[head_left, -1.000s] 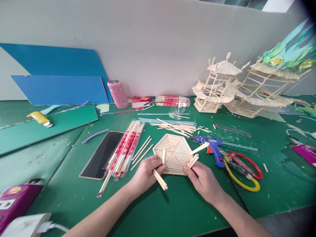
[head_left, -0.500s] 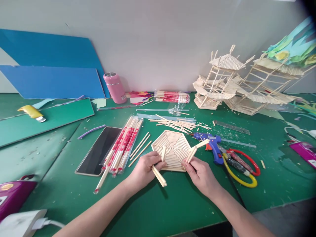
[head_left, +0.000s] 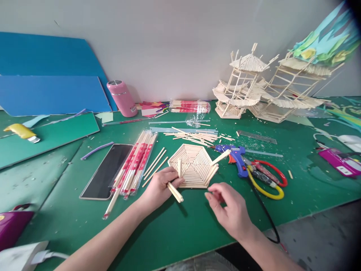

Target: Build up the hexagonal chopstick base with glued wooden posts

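1. Your six-sided stick mat lies on the green table, right in front of you. Pairs of short sticks poke out from its corners.
2. Your left hand is the nearer one: it touches the mat. Its thumb and pointing finger are pinched shut on the near left edge, between a stick pair that stands up and another pair that points toward you.
3. Your right hand is off the mat. Its fingers are loosely curled, with a small gap at the tips, and I see nothing in them.
4. From those right fingertips, the mat lies ahead and to the left. The closest stick pair is just past them, its long way running away from you and to the right.
5. Beyond that, the blue glue gun and the red-and-yellow-handled cutters lie to the right.
6. Three loose sticks and the wrapped sticks lie to the left.
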Motion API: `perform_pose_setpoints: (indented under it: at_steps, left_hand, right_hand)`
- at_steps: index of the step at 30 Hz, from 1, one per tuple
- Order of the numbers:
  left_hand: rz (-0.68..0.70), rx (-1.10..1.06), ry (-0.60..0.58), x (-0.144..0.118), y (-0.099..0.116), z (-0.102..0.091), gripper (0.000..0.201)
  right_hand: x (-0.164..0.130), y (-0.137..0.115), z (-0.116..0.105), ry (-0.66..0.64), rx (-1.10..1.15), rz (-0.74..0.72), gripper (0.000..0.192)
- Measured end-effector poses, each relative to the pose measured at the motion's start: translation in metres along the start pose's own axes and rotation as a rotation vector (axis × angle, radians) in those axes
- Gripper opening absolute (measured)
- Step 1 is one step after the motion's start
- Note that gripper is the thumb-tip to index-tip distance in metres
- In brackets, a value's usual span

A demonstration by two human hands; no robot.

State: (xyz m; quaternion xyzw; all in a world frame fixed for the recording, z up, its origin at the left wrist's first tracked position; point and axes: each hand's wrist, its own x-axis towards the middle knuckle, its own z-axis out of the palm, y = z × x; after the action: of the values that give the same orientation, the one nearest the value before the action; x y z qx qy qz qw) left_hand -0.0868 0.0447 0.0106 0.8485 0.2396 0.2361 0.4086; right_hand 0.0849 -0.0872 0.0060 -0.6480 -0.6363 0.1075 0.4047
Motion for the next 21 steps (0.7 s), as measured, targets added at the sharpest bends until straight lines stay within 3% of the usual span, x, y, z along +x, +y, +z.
perform_pose_setpoints:
  at_steps: [5,11,16,21]
  left_hand:
    - [0.011,-0.015,0.02,0.0,0.001,0.002,0.018]
    - [-0.005,-0.034,0.026,-0.001,0.005,0.003,0.025]
    - [-0.012,-0.045,0.043,-0.003,0.001,0.005,0.024]
    - [-0.018,-0.048,0.051,-0.004,-0.002,0.006,0.026]
  right_hand:
    - [0.008,-0.023,0.022,-0.055,0.042,-0.072,0.022]
    - [0.021,-0.027,0.046,-0.041,0.021,-0.044,0.029]
    - [0.026,-0.03,0.047,-0.063,0.024,-0.013,0.028]
    - [0.034,-0.033,0.043,-0.08,0.164,0.051,0.028]
